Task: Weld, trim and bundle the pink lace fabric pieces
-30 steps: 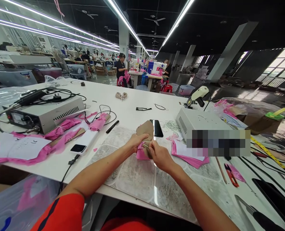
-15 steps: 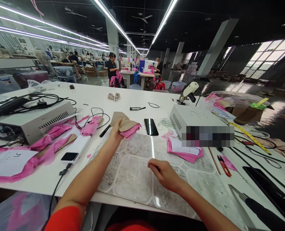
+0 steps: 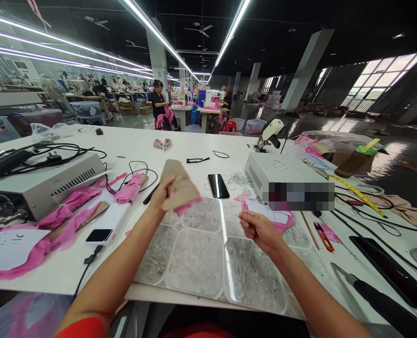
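My left hand (image 3: 162, 193) grips a stack of fabric pieces (image 3: 182, 187), tan on the face and pink along the edges, tilted up above the mat. My right hand (image 3: 262, 230) is closed, thumb against curled fingers; anything in the pinch is too small to make out. It hovers at the near left edge of a pink fabric stack topped with white paper (image 3: 270, 213), partly covering it. Under both hands lies a grey marbled mat (image 3: 194, 263). A black phone (image 3: 218, 186) rests between the hands, farther back.
Grey metal boxes stand at the left (image 3: 67, 183) and right (image 3: 282, 169). Red thread snips (image 3: 324, 237) and a black-handled knife (image 3: 381, 300) lie at right. Nearer the left are a white power bank (image 3: 108, 225) and pink scraps (image 3: 71, 202). Two people sit at machines beyond.
The fabric stack has turned so its tan face shows more fully. My right hand has moved right and up, from the mat's middle to the paper-topped stack.
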{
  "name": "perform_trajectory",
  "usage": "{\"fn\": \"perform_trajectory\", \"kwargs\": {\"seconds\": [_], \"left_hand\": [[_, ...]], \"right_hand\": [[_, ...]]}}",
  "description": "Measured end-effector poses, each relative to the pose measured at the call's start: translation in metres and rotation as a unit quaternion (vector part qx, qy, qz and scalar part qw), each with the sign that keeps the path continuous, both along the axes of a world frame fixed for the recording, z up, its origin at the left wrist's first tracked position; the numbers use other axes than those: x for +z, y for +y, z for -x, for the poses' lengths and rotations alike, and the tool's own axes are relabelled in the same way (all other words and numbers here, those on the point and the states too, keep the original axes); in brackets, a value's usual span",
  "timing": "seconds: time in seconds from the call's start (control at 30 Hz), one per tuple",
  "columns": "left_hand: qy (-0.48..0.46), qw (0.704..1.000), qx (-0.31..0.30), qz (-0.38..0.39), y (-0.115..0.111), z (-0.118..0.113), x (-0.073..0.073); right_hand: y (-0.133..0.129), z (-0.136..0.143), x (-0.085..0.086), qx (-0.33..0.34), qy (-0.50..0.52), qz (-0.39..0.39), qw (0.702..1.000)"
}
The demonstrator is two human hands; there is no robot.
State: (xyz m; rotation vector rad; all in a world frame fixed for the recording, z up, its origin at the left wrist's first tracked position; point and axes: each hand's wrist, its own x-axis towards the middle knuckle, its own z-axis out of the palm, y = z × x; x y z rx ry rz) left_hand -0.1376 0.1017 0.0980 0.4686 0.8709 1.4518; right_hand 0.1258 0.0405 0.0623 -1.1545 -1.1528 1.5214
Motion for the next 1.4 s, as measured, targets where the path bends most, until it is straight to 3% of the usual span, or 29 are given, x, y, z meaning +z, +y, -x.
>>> {"fn": "perform_trajectory", "kwargs": {"seconds": [0.07, 0.13, 0.2, 0.3, 0.37, 0.47, 0.53, 0.63, 0.7, 0.77, 0.83, 0.93, 1.0, 1.07, 1.13, 1.2, 1.3, 1.37, 1.4], "left_hand": [[0.018, 0.997, -0.078, -0.008, -0.014, -0.016, -0.004], [0.033, 0.995, -0.092, -0.027, -0.023, -0.037, -0.011], [0.031, 0.998, -0.038, -0.033, -0.020, -0.049, -0.017], [0.008, 0.997, 0.077, -0.012, 0.000, -0.039, -0.018], [-0.009, 0.992, 0.124, 0.026, 0.016, -0.021, -0.016], [-0.016, 0.987, 0.146, 0.064, 0.029, 0.000, -0.014], [-0.008, 0.985, 0.159, 0.069, 0.028, -0.001, -0.016], [0.023, 0.982, 0.181, 0.058, 0.013, -0.023, -0.025], [0.084, 0.979, 0.185, 0.010, 0.004, -0.039, -0.031], [0.150, 0.966, 0.201, -0.070, 0.003, -0.044, -0.030], [0.133, 0.953, 0.255, -0.093, 0.013, -0.033, -0.023], [0.043, 0.948, 0.315, -0.016, 0.033, 0.002, -0.009], [0.042, 0.955, 0.290, -0.039, 0.039, 0.019, -0.005], [0.047, 0.968, 0.240, -0.059, 0.036, 0.021, -0.008], [0.073, 0.981, 0.178, -0.041, 0.025, 0.010, -0.015], [0.161, 0.979, 0.114, -0.041, 0.013, -0.006, -0.022], [0.377, 0.913, 0.092, -0.125, 0.003, -0.018, -0.029], [0.469, 0.859, 0.134, -0.156, 0.005, -0.013, -0.028], [0.480, 0.848, 0.159, -0.157, 0.008, -0.008, -0.027]], "right_hand": [[0.011, 0.004, -0.011, 0.014, -0.001, 0.021, 1.000], [0.013, 0.016, -0.014, 0.027, -0.017, 0.003, 1.000], [0.007, 0.028, -0.010, 0.024, -0.071, -0.055, 0.996], [-0.011, 0.035, 0.001, -0.015, -0.193, -0.189, 0.963], [-0.023, 0.036, 0.007, 0.025, -0.234, -0.249, 0.940], [-0.032, 0.048, 0.014, 0.116, -0.276, -0.262, 0.917], [-0.030, 0.064, 0.019, 0.133, -0.324, -0.271, 0.896], [-0.021, 0.092, 0.026, 0.205, -0.341, -0.298, 0.868], [-0.013, 0.102, 0.032, 0.221, -0.271, -0.287, 0.892], [-0.007, 0.099, 0.036, 0.158, -0.187, -0.258, 0.934], [-0.006, 0.083, 0.039, 0.109, -0.150, -0.230, 0.955], [-0.007, 0.055, 0.039, 0.212, -0.163, -0.183, 0.946], [-0.005, 0.044, 0.036, 0.207, -0.163, -0.150, 0.953], [0.000, 0.047, 0.033, 0.178, -0.162, -0.131, 0.962], [0.005, 0.061, 0.029, 0.209, -0.168, -0.113, 0.957], [0.011, 0.074, 0.028, 0.244, -0.147, -0.085, 0.955], [0.020, 0.070, 0.040, 0.201, -0.032, -0.054, 0.978], [0.028, 0.049, 0.055, 0.133, 0.072, -0.047, 0.987], [0.031, 0.036, 0.063, 0.094, 0.118, -0.050, 0.987]]}}
